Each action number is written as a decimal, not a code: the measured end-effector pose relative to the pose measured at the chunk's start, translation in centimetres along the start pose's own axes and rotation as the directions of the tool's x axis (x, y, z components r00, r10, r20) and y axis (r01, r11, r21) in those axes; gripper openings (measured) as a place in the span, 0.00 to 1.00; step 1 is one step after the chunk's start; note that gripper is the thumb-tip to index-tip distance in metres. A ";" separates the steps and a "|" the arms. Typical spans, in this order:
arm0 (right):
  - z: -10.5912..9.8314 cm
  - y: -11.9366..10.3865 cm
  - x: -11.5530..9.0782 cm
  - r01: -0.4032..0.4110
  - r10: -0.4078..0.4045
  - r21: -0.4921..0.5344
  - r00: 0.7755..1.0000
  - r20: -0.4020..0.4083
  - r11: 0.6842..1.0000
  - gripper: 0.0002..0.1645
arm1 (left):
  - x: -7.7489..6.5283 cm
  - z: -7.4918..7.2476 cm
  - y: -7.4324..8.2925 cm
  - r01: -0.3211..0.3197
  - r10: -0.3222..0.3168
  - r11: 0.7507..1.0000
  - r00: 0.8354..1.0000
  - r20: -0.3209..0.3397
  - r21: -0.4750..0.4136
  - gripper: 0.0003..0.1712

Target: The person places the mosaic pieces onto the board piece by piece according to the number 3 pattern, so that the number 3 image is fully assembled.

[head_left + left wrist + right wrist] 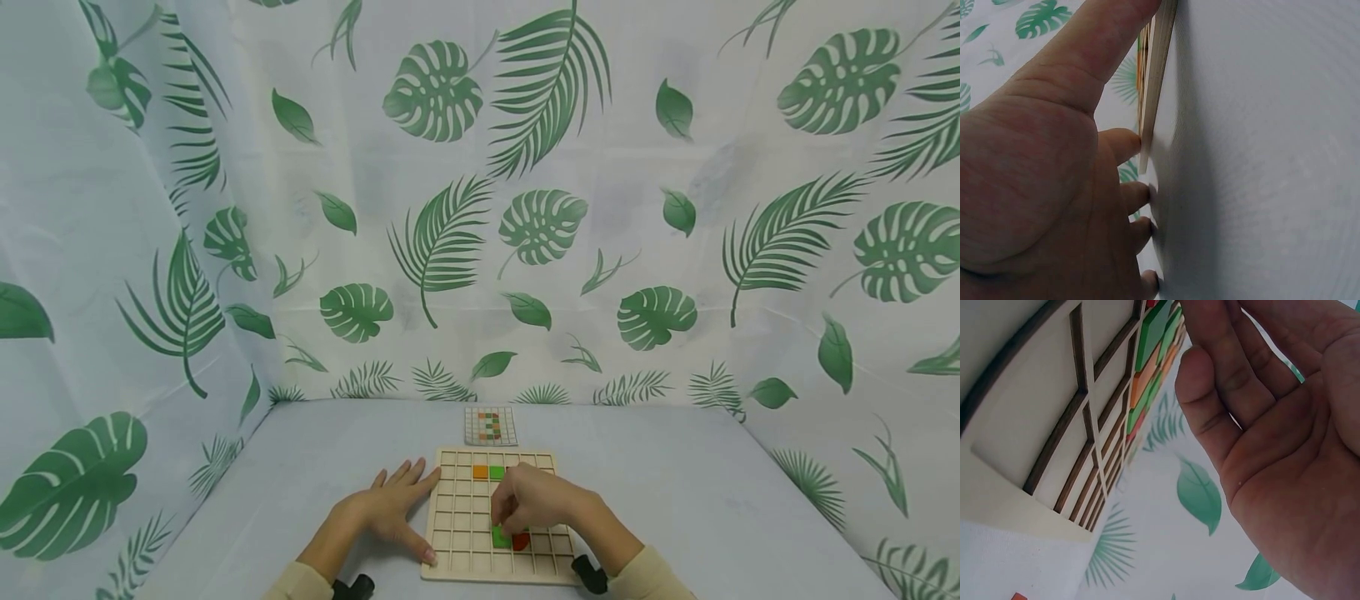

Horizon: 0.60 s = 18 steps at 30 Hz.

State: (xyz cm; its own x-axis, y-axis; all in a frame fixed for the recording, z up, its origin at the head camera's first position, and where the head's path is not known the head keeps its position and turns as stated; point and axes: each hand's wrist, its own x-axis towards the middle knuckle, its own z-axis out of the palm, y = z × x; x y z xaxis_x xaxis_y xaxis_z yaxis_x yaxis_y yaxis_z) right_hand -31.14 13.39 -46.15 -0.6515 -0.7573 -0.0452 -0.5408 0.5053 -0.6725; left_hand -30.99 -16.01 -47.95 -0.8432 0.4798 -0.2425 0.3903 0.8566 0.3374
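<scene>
A wooden grid board (459, 533) lies on the table with coloured tiles in some squares. My left hand (393, 506) lies spread at its left side, fingertips by the edge and thumb on the near left corner. Above the board's lower middle, my right hand (536, 500) has curled fingers and pinches a green tile (502, 538) at one square. Beside that tile is a red rounded tile (521, 542). An orange tile (480, 472) and another green tile (497, 472) sit near the top. The right hand hides the middle squares; its fingertips are outside the right wrist view.
Behind the board lies a small card (471, 427) printed with a coloured grid pattern. A leaf-printed cloth (465, 358) hangs behind the table. A small red-orange piece (1019, 597) shows at the bottom of the right wrist view. Black wrist devices (590, 575) sit at both wrists.
</scene>
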 end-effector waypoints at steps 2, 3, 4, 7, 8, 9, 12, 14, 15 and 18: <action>0.1 0.0 0.0 -0.003 0.003 0.003 1.000 0.006 1.000 0.09 | 0.0 0.0 0.0 0.003 -0.003 1.000 1.000 0.002 -0.002 0.75; 0.1 0.0 0.0 -0.005 0.005 0.002 1.000 0.009 1.000 0.09 | 0.1 0.0 -0.1 0.004 -0.004 1.000 1.000 0.002 -0.004 0.76; 0.1 0.0 0.0 -0.006 0.006 0.001 1.000 0.011 1.000 0.09 | 0.1 0.0 -0.1 0.004 -0.004 1.000 1.000 0.002 -0.002 0.76; 0.2 0.0 0.0 -0.010 0.010 -0.001 1.000 0.015 1.000 0.09 | 0.1 0.1 -0.1 0.006 -0.006 1.000 1.000 0.003 0.000 0.76; 0.2 0.0 0.0 -0.012 0.012 -0.003 1.000 0.014 1.000 0.09 | 0.1 0.1 -0.1 0.006 -0.006 1.000 1.000 0.002 0.000 0.76; 0.2 0.0 0.0 -0.014 0.014 -0.005 1.000 0.013 1.000 0.09 | 0.1 0.1 -0.1 0.007 -0.007 1.000 1.000 0.001 0.001 0.76; 0.2 -0.1 0.0 -0.022 0.022 -0.017 1.000 0.012 1.000 0.09 | 0.2 0.1 -0.2 0.009 -0.009 1.000 1.000 0.000 0.006 0.76; 0.3 -0.2 -0.1 -0.030 0.031 -0.032 0.999 0.012 0.999 0.10 | 0.2 0.1 -0.2 0.008 -0.008 1.000 1.000 -0.002 0.007 0.76; 0.3 -0.2 -0.1 -0.036 0.036 -0.043 0.999 0.012 0.998 0.10 | 0.2 0.2 -0.2 0.006 -0.006 1.000 1.000 -0.002 0.007 0.76; 0.4 -0.4 -0.1 -0.051 0.052 -0.077 0.999 0.009 0.996 0.10 | 0.2 0.2 -0.2 0.001 -0.001 1.000 1.000 -0.004 0.006 0.76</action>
State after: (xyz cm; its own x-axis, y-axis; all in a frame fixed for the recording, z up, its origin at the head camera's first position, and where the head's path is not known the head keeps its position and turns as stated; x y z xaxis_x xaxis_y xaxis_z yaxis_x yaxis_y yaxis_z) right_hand -30.69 13.08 -46.13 -0.6737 -0.7339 -0.0868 -0.5460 0.5734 -0.6108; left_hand -31.15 -16.08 -48.27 -0.8448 0.4786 -0.2395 0.3920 0.8580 0.3320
